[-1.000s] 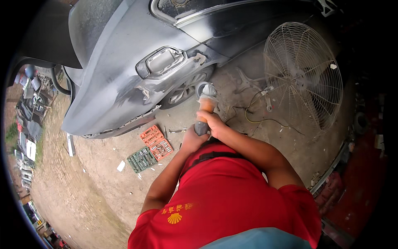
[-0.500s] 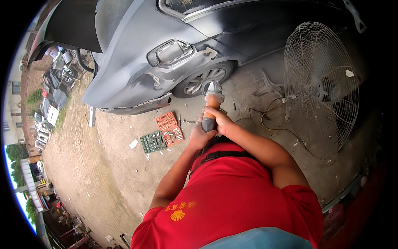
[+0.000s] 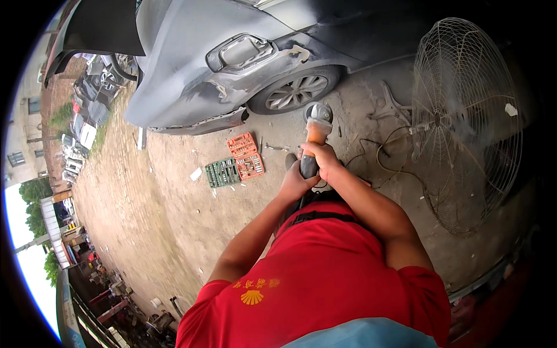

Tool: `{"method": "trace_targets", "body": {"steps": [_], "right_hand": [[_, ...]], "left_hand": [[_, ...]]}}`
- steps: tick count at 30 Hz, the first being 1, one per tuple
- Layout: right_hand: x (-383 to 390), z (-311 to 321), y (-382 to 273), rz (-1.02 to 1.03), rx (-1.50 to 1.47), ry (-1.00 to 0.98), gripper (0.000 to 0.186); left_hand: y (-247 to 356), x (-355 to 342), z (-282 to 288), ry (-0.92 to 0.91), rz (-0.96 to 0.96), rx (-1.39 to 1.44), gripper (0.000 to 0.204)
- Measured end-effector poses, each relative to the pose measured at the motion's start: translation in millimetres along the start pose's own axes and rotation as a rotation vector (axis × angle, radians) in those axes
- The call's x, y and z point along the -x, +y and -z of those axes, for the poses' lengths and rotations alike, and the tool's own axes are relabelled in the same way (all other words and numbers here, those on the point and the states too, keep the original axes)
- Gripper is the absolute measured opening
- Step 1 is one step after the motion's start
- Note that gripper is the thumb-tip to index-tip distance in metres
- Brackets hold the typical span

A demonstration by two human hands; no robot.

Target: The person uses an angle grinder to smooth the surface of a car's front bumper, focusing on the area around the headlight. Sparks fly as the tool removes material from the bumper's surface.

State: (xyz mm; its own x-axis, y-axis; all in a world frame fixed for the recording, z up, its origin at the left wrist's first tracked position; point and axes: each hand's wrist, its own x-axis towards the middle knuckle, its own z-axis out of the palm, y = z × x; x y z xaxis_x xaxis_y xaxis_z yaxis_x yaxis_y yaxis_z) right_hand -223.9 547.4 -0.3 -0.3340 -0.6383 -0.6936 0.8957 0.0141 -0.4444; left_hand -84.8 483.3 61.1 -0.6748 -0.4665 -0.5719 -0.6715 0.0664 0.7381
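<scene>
Both of my hands grip an angle grinder (image 3: 317, 133) with an orange body and a dark rear handle. My left hand (image 3: 298, 182) is wrapped round the rear end, close to my waist. Farther forward, my right hand (image 3: 322, 158) closes round the body just behind the orange part. The grinder's head and disc point away from me, toward the rear wheel (image 3: 297, 93) of a car. That grey car body (image 3: 174, 87) shows sanded patches and pale filler around an open recess (image 3: 242, 53) in its side. In this view the disc appears apart from the bodywork.
A socket set in a green (image 3: 223, 173) and orange (image 3: 242, 144) case lies spread on the ground at left, with loose tools beside it. A large caged fan (image 3: 464, 122) stands at right. A cable (image 3: 380, 159) runs across the floor. Scrap parts (image 3: 87, 116) are heaped far left.
The grinder and both hands have shifted a little right and farther forward in the picture. The car, the socket set and the fan sit slightly higher and more to the right.
</scene>
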Motion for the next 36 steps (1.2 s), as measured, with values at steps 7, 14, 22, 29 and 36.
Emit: {"method": "trace_targets", "body": {"steps": [7,14,22,29,36], "right_hand": [[-38.8,-27.8,-1.7,-0.005,-0.083,-0.09,0.021],[-51.4,-24.5,9.0,-0.009,0.133,-0.073,0.032],[-40.9,-31.1,5.5,-0.107,0.19,-0.088,0.035],[-51.8,-3.4,3.7,-0.126,0.174,-0.065,0.049],[-36.5,7.0,-4.6,-0.148,0.134,-0.025,0.048]], "left_hand": [[-28.2,-21.1,19.8,0.15,-0.039,-0.002,0.077],[-33.8,-14.0,16.0,0.144,0.064,0.137,0.067],[-53.0,-18.4,-15.1,0.331,0.053,0.217,0.06],[-21.7,-5.3,-4.9,0.1,0.192,0.299,0.069],[-23.3,-11.2,-22.0,0.101,0.151,0.219,0.063]]}}
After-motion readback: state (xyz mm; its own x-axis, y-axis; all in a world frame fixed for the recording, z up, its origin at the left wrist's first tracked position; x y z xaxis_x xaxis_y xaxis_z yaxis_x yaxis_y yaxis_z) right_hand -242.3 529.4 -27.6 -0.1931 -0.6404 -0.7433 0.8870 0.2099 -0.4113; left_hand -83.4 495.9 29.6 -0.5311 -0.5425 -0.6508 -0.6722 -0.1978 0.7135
